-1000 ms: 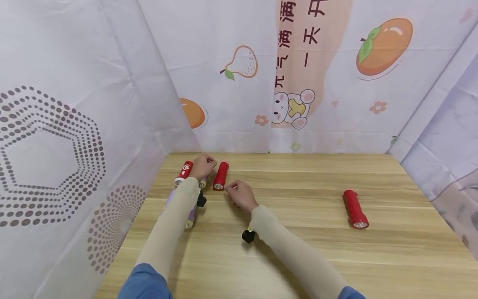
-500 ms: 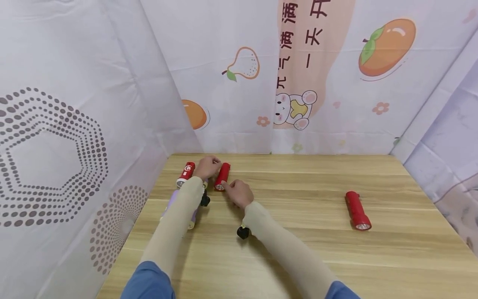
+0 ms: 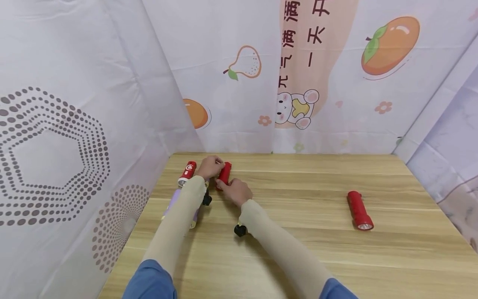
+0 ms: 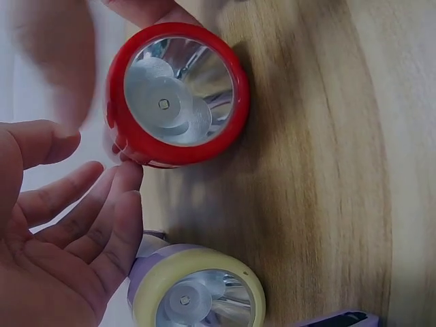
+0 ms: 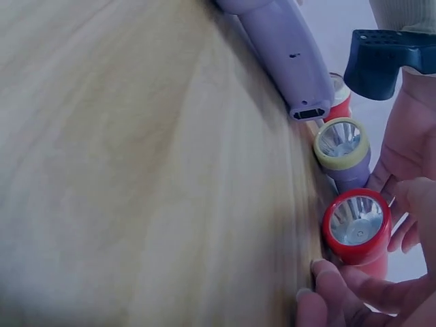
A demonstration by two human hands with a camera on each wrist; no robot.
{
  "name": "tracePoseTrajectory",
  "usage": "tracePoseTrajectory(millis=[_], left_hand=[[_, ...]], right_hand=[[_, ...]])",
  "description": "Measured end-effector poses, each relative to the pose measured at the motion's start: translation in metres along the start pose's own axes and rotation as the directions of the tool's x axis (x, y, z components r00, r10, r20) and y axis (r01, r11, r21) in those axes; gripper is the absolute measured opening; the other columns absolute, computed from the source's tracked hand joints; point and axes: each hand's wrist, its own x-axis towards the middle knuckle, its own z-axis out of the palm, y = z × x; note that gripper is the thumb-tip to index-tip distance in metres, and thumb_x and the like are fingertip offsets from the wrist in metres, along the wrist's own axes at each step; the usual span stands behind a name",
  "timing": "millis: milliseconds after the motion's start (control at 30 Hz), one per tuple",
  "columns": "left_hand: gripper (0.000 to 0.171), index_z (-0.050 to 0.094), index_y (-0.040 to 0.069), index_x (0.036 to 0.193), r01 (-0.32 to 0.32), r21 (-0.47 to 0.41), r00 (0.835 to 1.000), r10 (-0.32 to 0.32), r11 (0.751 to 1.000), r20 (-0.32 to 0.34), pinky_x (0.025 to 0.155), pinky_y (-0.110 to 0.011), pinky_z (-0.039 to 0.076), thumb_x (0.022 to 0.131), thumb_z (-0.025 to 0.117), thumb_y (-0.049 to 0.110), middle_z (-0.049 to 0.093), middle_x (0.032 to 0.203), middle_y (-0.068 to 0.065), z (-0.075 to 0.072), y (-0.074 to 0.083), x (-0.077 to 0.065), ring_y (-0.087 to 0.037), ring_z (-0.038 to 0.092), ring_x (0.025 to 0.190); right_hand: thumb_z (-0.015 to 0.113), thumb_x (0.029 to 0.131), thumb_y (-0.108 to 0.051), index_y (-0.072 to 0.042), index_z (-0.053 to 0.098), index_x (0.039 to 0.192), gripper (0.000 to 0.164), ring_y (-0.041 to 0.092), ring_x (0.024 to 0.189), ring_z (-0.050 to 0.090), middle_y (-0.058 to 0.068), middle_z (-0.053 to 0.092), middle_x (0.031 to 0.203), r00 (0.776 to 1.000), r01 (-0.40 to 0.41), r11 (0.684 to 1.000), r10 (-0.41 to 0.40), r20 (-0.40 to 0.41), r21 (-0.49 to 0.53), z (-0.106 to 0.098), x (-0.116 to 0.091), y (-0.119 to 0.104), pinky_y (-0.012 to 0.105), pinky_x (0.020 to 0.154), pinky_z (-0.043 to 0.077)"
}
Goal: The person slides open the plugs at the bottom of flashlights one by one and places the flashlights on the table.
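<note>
A red flashlight (image 3: 225,173) lies on the table at the back left, between both hands. My right hand (image 3: 238,192) holds it near its lens end, thumb on one side and fingers on the other, as the right wrist view shows at the red rim (image 5: 356,259). My left hand (image 3: 210,167) touches the flashlight's other side with relaxed fingers; in the left wrist view those fingertips meet the red body below the lens (image 4: 178,95). Beside it lies a purple flashlight with a cream rim (image 5: 344,153), mostly hidden by my left hand in the head view.
A red-and-white flashlight (image 3: 187,173) lies at the far left. Nearer, purple flashlights (image 3: 173,200) are partly covered by the left forearm. Another red flashlight (image 3: 360,211) lies on the right of the wooden table (image 3: 298,195). Curtains stand behind and at the sides.
My right hand has moved left and taken hold of the red flashlight's lens end. My left hand has shifted right, away from the purple flashlight, to touch the red one.
</note>
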Motion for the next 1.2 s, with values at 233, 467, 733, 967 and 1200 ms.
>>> tracePoseTrajectory(millis=[233, 467, 733, 967, 1200], left_hand=[[0.030, 0.068, -0.001, 0.121, 0.015, 0.006, 1.000, -0.015, 1.000, 0.027, 0.071, -0.031, 0.056, 0.104, 0.058, 0.022, 0.068, 0.114, -0.017, 0.000, 0.004, -0.001, -0.026, 0.065, 0.090], [0.033, 0.067, -0.002, 0.124, 0.044, 0.014, 0.998, -0.044, 0.999, 0.052, 0.074, -0.034, 0.058, 0.105, 0.056, 0.023, 0.068, 0.112, -0.017, -0.001, 0.007, -0.001, -0.027, 0.064, 0.088], [0.037, 0.063, -0.001, 0.129, 0.038, 0.000, 0.999, -0.038, 0.999, 0.037, 0.075, -0.033, 0.058, 0.106, 0.056, 0.027, 0.067, 0.115, -0.016, 0.001, -0.001, 0.000, -0.025, 0.064, 0.091], [0.039, 0.059, 0.003, 0.135, 0.043, -0.051, 0.999, -0.043, 0.998, 0.016, 0.078, -0.041, 0.059, 0.108, 0.053, 0.030, 0.064, 0.117, -0.018, -0.002, -0.001, -0.004, -0.028, 0.064, 0.092], [0.040, 0.059, 0.004, 0.134, 0.054, -0.098, 0.998, -0.053, 0.994, 0.016, 0.080, -0.047, 0.059, 0.108, 0.054, 0.034, 0.064, 0.114, -0.018, -0.006, -0.002, -0.009, -0.034, 0.069, 0.093]], right_hand=[[0.052, 0.099, -0.062, -0.017, 0.072, 0.094, 0.050, 0.020, 0.066, 0.054, 0.002, 0.062, 0.076, 1.000, 0.020, 1.000, -0.020, -0.016, 0.002, -0.003, 0.002, -0.002, 0.034, 0.056, 0.038], [0.061, 0.098, -0.057, -0.017, 0.071, 0.083, 0.044, 0.018, 0.061, 0.052, 0.000, 0.058, 0.068, 0.999, 0.047, 0.997, -0.046, -0.027, 0.055, -0.001, 0.008, 0.002, 0.032, 0.052, 0.038], [0.070, 0.095, -0.050, -0.014, 0.077, 0.090, 0.037, 0.014, 0.050, 0.050, -0.003, 0.056, 0.058, 0.998, 0.063, 0.990, -0.062, -0.010, 0.125, 0.000, 0.003, 0.004, 0.028, 0.045, 0.038], [0.073, 0.094, -0.043, -0.012, 0.080, 0.108, 0.035, 0.012, 0.050, 0.052, -0.001, 0.064, 0.063, 0.995, 0.090, 0.973, -0.097, 0.018, 0.214, 0.000, 0.004, 0.009, 0.027, 0.047, 0.043], [0.076, 0.092, -0.038, -0.009, 0.078, 0.115, 0.036, 0.012, 0.052, 0.053, 0.000, 0.070, 0.073, 0.994, 0.100, 0.961, -0.109, 0.023, 0.256, 0.000, 0.004, 0.011, 0.026, 0.048, 0.044]])
